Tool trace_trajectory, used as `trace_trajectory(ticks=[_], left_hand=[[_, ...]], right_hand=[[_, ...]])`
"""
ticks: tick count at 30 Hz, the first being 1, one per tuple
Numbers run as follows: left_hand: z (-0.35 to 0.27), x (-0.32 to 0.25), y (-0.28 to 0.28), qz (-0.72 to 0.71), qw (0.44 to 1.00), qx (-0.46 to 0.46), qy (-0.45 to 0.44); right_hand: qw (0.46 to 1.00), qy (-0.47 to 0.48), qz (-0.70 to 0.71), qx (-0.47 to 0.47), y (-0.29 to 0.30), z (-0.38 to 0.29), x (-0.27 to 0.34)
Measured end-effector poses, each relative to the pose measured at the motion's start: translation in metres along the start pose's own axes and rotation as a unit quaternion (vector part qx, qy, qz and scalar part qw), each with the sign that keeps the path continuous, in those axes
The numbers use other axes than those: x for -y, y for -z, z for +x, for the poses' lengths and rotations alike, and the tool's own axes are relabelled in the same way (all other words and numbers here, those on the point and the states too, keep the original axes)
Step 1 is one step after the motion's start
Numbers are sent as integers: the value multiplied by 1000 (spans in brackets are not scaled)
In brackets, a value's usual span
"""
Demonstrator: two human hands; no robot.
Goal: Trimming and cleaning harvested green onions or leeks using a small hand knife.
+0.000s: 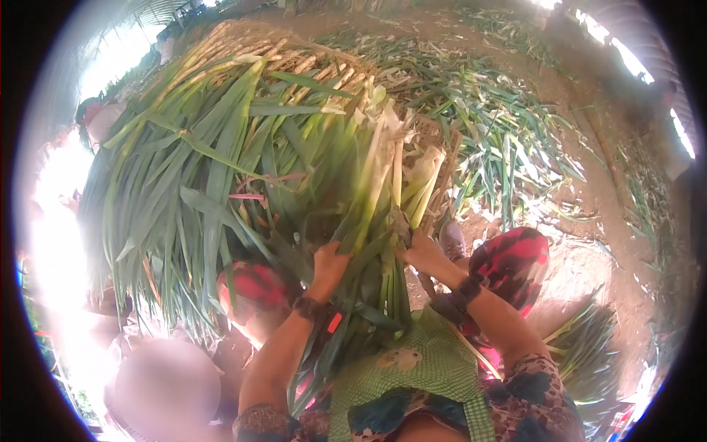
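A thick heap of long green onions lies before me, pale stalks pointing away and green leaves hanging towards me. My left hand is curled into a fist around some of the green leaves at the near end. Close on its right, my right hand pinches a brownish withered leaf beside the onion stalks. Its fingertips are partly hidden. Leaf ends run down between my knees onto my green checked apron.
A woven-looking crate stands behind the stalks at right. Stripped leaves litter the soil beyond it. More onion greens lie by my right side. Another person, blurred, is at lower left. My shoe rests near the crate.
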State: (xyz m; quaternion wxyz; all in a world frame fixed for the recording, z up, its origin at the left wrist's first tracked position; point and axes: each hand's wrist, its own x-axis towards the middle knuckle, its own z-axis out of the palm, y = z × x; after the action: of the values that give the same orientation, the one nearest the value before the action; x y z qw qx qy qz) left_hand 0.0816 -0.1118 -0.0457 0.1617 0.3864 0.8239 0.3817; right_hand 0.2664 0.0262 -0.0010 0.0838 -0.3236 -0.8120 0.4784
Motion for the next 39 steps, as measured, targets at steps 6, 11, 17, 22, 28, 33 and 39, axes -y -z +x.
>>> trace_trajectory(ticks=[6,11,17,22,28,33,39], left_hand=[[2,19,-17,-28,998,16,52],[6,8,-10,-235,958,92,136],[-7,-21,31,-149,969,53,-192],[-11,-7,25,-110,981,97,-130],[14,27,0,32,990,134,-35],[131,-63,144,294,917,-211,-171],[170,-112,244,555,802,-220,-11]], right_hand=[[1000,-18,-15,-20,7,50,-7],[990,-81,-84,73,32,93,2],[982,-43,-161,88,2,55,25],[997,-12,-67,-35,7,95,-8],[990,17,-58,-128,34,144,-46],[992,121,33,31,-11,85,-17],[995,-78,-53,39,21,26,24]])
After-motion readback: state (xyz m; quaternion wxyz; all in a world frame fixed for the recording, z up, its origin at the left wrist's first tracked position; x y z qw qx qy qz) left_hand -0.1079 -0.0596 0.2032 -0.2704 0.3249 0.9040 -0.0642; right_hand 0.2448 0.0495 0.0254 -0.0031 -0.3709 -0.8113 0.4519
